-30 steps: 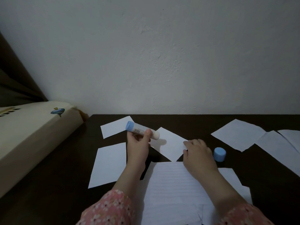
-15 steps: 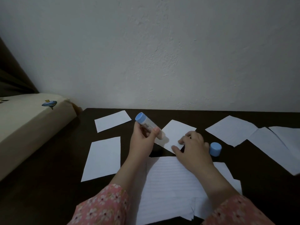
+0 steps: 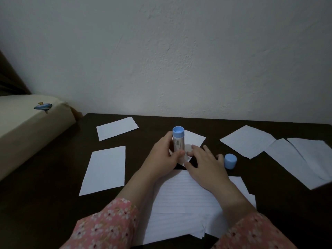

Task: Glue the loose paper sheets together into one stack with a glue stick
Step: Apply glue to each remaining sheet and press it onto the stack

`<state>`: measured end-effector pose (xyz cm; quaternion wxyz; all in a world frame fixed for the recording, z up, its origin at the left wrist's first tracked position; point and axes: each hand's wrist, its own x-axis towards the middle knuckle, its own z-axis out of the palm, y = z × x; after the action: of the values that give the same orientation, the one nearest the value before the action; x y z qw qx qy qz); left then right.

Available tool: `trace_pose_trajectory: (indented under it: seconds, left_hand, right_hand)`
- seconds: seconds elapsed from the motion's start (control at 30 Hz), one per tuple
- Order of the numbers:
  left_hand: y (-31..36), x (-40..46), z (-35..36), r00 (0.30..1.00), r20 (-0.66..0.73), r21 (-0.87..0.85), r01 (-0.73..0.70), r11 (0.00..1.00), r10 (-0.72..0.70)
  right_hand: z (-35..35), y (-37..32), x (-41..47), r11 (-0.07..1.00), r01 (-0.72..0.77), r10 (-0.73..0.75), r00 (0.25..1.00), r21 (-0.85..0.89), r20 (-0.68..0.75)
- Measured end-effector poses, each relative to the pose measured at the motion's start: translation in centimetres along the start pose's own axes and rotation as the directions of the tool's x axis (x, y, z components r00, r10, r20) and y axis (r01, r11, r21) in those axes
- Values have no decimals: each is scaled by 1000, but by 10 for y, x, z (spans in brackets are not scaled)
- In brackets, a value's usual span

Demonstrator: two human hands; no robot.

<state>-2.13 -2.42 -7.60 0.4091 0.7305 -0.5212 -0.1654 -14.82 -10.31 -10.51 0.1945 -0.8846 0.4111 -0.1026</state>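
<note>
Head view, single camera: I look from the wearer's head, forward and down across a dark table, close above both forearms, facing a pale wall; wide-angle. I have no second view to compare.

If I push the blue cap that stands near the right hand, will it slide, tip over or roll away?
The blue cap looks like small, light plastic, so it would probably slide easily on the smooth dark table. It stands on a flat end now; if tipped, its round side would likely roll.

dark table, white wall, cream cushion with blue emblem
</note>
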Motion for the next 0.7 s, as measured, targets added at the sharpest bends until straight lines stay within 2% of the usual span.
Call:
trace_pose_trajectory:
  seconds: [0.37, 0.7]
  left_hand:
    - [-4, 2, -1, 1000, -6, 15, -17, 1000, 17]
    - [-20, 11, -17, 983, -145, 37, 117, 992, -110]
  right_hand:
    - [1, -2, 0, 1000, -8, 8, 1000, 10, -2]
    - [0, -2, -1, 1000, -15, 15, 1000, -1, 24]
